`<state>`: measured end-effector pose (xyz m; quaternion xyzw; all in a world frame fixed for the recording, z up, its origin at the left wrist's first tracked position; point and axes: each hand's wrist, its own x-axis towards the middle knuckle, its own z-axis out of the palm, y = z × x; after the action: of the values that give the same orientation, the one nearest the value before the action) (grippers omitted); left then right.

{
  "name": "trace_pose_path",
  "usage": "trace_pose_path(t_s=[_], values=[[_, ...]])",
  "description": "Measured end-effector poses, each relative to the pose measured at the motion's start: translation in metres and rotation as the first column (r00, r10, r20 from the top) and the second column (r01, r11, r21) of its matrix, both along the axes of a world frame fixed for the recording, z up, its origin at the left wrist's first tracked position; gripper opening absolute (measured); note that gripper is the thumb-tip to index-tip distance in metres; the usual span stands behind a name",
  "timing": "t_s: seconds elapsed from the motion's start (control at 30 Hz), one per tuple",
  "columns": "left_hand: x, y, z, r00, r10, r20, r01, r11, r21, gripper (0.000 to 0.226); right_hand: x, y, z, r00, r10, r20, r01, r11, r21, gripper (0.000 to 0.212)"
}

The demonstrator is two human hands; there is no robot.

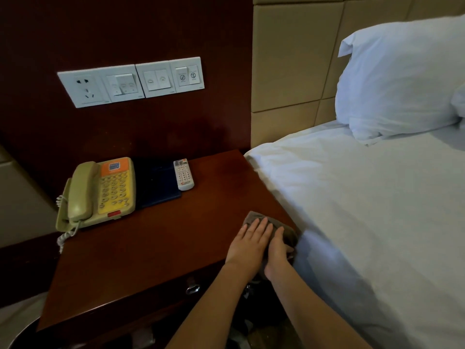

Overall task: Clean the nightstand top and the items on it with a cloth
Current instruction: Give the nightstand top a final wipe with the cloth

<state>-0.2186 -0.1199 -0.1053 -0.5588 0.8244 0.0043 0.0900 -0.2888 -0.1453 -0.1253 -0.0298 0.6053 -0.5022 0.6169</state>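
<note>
Left hand [249, 244] presses, right hand [278, 250] grips one cloth [252, 216] on one nightstand [161, 248]

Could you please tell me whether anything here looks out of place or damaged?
One rocker on the switch panel above the phone sits skewed, overlapping its neighbour, as if popped loose. Nothing else stands out.

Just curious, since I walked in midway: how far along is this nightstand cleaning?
Early, it seems. Nothing shows as plainly done. In hand: the left hand presses flat on the cloth at the front corner of the nightstand top by the bed, the right hand beside it. Left: the telephone, dark folder and remote sit untouched at the back.
</note>
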Motion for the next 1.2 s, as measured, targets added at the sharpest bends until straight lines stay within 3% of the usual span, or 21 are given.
trace_pose_path(t_s=[0.17, 0.27, 0.4, 0.47, 0.53, 0.6, 0.67, 0.73, 0.83, 1.07, 1.2], values=[[-0.028, -0.024, -0.007, 0.998, -0.008, -0.07, 0.006, 1.0, -0.025, 0.084, -0.034, -0.021, -0.015, 0.957, -0.012, -0.291, -0.03, 0.99, -0.137, 0.067], [-0.026, -0.023, -0.007, 0.997, -0.001, -0.074, -0.001, 0.999, -0.037, 0.083, -0.031, -0.021, -0.023, 0.935, -0.051, -0.351, -0.021, 0.98, -0.197, 0.056], [-0.008, -0.01, -0.007, 0.992, 0.049, -0.118, -0.055, 0.997, -0.05, 0.077, -0.021, -0.014, -0.017, 0.825, -0.032, -0.564, -0.105, 0.973, -0.208, 0.079], [0.007, 0.0, -0.007, 0.986, 0.087, -0.144, -0.097, 0.993, -0.061, 0.075, -0.016, -0.002, -0.013, 0.636, 0.044, -0.771, -0.258, 0.953, -0.159, 0.087], [0.024, 0.011, -0.007, 0.98, 0.119, -0.161, -0.132, 0.988, -0.074, 0.075, -0.007, 0.014, -0.012, 0.337, 0.158, -0.928, -0.41, 0.912, 0.006, 0.085], [0.038, 0.023, -0.008, 0.975, 0.144, -0.167, -0.158, 0.984, -0.079, 0.075, -0.003, 0.031, -0.011, -0.005, 0.253, -0.967, -0.486, 0.845, 0.224, 0.083], [0.053, 0.034, -0.01, 0.968, 0.184, -0.168, -0.2, 0.976, -0.088, 0.075, 0.002, 0.046, -0.003, -0.299, 0.179, -0.937, -0.537, 0.78, 0.321, 0.083], [0.071, 0.046, -0.012, 0.958, 0.235, -0.164, -0.253, 0.963, -0.094, 0.075, 0.015, 0.053, 0.003, -0.439, 0.024, -0.898, -0.646, 0.686, 0.335, 0.092], [0.11, 0.069, -0.013, 0.935, 0.304, -0.184, -0.322, 0.943, -0.079, 0.076, 0.048, 0.058, 0.007, -0.493, 0.07, -0.867, -0.733, 0.503, 0.457, 0.089], [0.217, 0.121, -0.002, 0.842, 0.483, -0.239, -0.494, 0.869, 0.016, 0.08, 0.155, 0.065, 0.02, -0.508, 0.122, -0.853, -0.824, 0.222, 0.522, 0.08], [0.283, 0.145, 0.007, 0.722, 0.647, -0.244, -0.649, 0.756, 0.083, 0.072, 0.21, 0.081, 0.021, -0.485, -0.04, -0.874, -0.875, 0.002, 0.485, 0.07]])
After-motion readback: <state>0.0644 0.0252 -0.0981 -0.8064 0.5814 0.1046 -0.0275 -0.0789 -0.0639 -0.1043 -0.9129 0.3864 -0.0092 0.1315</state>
